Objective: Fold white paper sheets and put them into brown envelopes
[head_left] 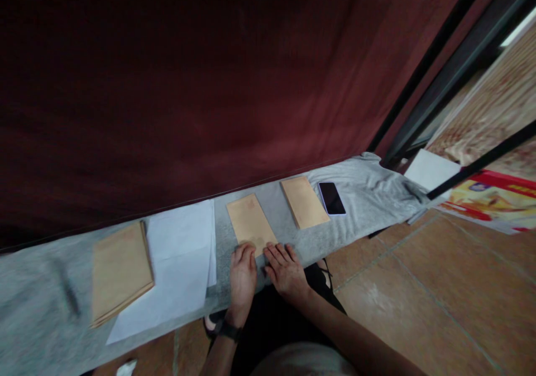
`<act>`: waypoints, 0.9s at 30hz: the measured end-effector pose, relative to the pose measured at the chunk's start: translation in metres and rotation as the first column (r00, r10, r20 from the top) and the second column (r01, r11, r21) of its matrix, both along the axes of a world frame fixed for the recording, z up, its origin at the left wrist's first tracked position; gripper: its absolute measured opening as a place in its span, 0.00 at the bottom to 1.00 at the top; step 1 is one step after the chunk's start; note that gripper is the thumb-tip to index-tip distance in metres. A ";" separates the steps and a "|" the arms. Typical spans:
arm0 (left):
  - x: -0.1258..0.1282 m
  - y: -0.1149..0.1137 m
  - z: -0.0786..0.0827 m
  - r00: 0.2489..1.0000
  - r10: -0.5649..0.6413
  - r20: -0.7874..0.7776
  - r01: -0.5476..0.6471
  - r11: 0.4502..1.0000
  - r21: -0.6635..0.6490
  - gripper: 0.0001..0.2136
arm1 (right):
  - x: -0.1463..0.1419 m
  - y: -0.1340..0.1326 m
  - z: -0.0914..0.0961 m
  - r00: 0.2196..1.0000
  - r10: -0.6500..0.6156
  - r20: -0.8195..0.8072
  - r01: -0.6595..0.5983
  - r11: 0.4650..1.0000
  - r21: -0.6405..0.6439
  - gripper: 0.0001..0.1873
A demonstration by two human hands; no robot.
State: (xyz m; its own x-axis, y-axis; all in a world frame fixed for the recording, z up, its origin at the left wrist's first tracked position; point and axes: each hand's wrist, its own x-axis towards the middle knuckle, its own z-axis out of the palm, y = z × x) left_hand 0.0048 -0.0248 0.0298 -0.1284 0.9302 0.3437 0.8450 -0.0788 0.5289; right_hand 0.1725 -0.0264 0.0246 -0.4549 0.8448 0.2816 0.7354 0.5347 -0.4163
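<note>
A brown paper envelope (250,220) lies on the grey cloth in front of me, its near end under my fingers. My left hand (243,273), with a dark band on the wrist, is closed at the envelope's near left corner, fingers together and thumb against them. Stretched out and slightly spread, the fingers of my right hand (288,271) press on the near right corner. Another brown envelope (305,202) rests to the right, apart from both hands. On the left, a stack of brown envelopes (119,270) partly covers white paper sheets (180,253).
A phone (332,198) lies right of the second envelope. Grey cloth (368,197) covers the narrow bench, with a dark red curtain (234,97) behind it. Black poles (422,69) and a red-and-yellow box (494,200) stand at right. A dark slim object (67,289) is blurred at left.
</note>
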 end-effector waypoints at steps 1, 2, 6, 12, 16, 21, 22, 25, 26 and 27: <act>0.000 -0.002 0.000 0.999 -0.019 -0.033 0.019 1.000 -0.006 0.14 | 0.002 0.001 0.000 1.000 -0.011 0.002 0.011 1.000 -0.004 0.26; 0.000 -0.005 0.000 0.997 -0.044 -0.070 0.043 0.999 -0.014 0.15 | 0.005 0.002 0.001 1.000 -0.022 0.005 0.022 1.000 -0.007 0.26; -0.005 -0.017 -0.005 0.960 -0.163 -0.229 0.151 0.986 -0.071 0.22 | 0.009 0.005 0.003 0.999 -0.052 0.004 0.052 0.999 -0.007 0.25; -0.006 -0.032 -0.017 0.924 -0.201 -0.327 0.184 0.980 -0.081 0.26 | -0.018 0.001 0.005 1.000 0.002 0.017 -0.002 1.000 0.023 0.24; -0.004 -0.037 -0.018 0.917 -0.168 -0.362 0.159 0.986 -0.053 0.29 | -0.024 -0.003 0.004 0.996 0.086 -0.016 -0.085 0.996 0.032 0.25; -0.001 -0.039 -0.013 0.918 -0.162 -0.361 0.148 0.987 -0.066 0.27 | -0.004 0.003 -0.002 0.999 0.034 -0.022 -0.033 0.998 0.051 0.25; -0.001 -0.040 -0.012 0.923 -0.157 -0.352 0.143 0.988 -0.065 0.26 | 0.000 0.004 -0.002 1.000 0.021 -0.023 -0.020 0.998 0.052 0.25; -0.001 -0.044 -0.009 0.939 -0.119 -0.324 0.108 0.993 -0.051 0.25 | 0.008 0.010 -0.004 0.999 -0.035 -0.025 0.036 0.998 0.051 0.25; -0.001 -0.046 -0.009 0.944 -0.099 -0.315 0.091 0.995 -0.041 0.25 | 0.009 0.011 -0.004 0.998 -0.052 -0.024 0.053 0.997 0.052 0.24; -0.001 -0.047 -0.008 0.949 -0.077 -0.305 0.072 0.997 -0.029 0.25 | 0.010 0.012 -0.004 0.998 -0.063 -0.021 0.064 0.997 0.052 0.24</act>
State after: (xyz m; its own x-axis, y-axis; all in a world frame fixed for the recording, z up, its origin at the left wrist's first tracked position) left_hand 0.0033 -0.0716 0.0213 0.0507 0.9392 0.3395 0.9585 -0.1412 0.2476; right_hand 0.1829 -0.0141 0.0211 -0.3946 0.8557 0.3349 0.7608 0.5086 -0.4030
